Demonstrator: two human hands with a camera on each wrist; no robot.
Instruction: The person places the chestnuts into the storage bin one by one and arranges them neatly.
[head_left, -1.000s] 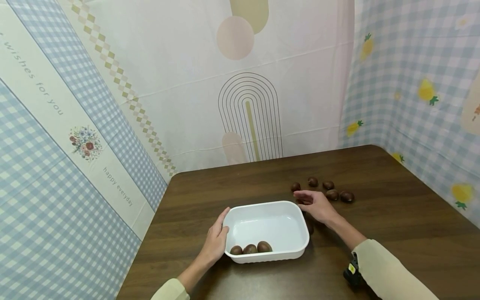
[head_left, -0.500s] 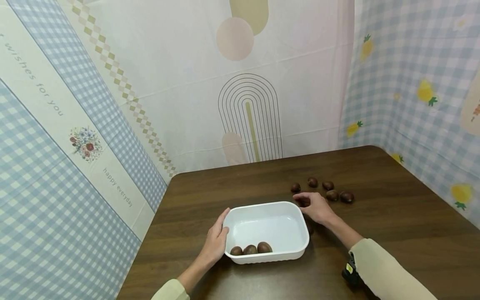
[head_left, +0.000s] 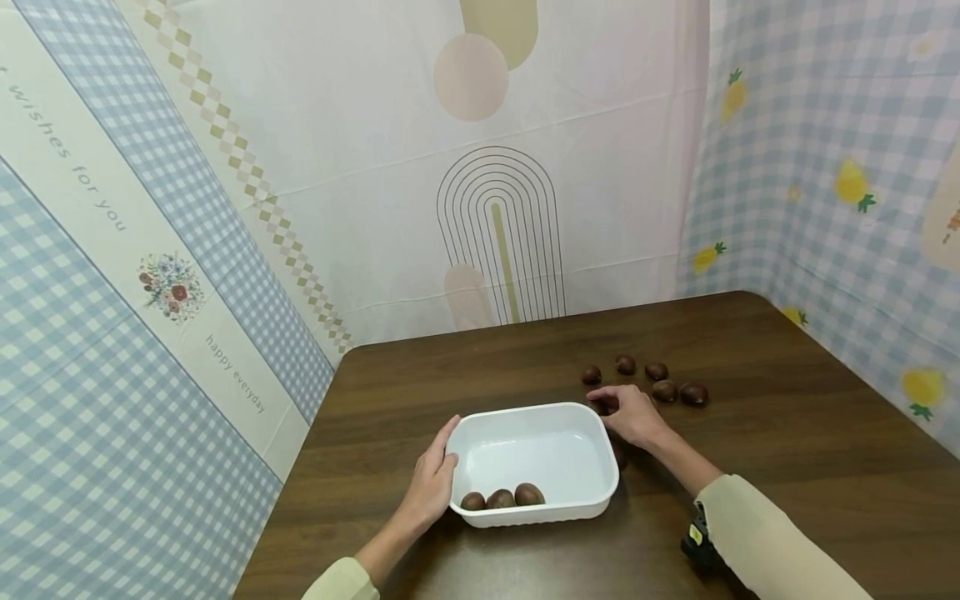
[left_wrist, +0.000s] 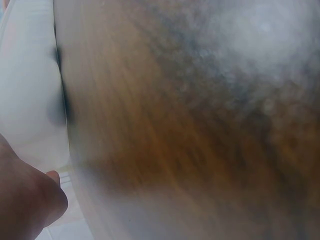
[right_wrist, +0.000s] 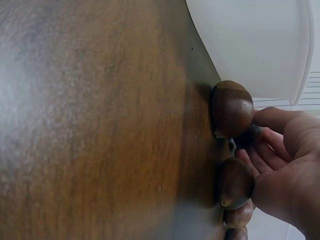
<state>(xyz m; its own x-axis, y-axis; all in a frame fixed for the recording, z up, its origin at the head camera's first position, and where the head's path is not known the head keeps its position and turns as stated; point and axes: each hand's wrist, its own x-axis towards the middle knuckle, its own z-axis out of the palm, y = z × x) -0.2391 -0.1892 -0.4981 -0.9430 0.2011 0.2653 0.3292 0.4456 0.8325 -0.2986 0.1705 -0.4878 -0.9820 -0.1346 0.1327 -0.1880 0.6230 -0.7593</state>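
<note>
A white rectangular baking dish [head_left: 536, 454] stands on the brown wooden table. My left hand [head_left: 431, 479] grips its left end, thumb at the rim and fingers along the outside; part of this hand also shows beside the white wall in the left wrist view. Inside the dish, three chestnuts [head_left: 501, 498] lie along the near wall. Just off the far right corner, my right hand [head_left: 632, 417] has thumb and fingers around a dark chestnut [right_wrist: 248, 134], which is partly hidden. Another chestnut [right_wrist: 233, 109] sits in front of these fingers in the right wrist view.
Several loose chestnuts [head_left: 664, 390] lie beyond the right hand on the wooden table [head_left: 420, 367]. One chestnut [head_left: 621, 456] sits by the dish's right side, under the right wrist. Patterned cloths [head_left: 600, 208] hang behind and at both sides.
My right hand has lowered slightly, and its fingers and thumb have closed in around a chestnut. The left hand and the baking dish have stayed in place.
</note>
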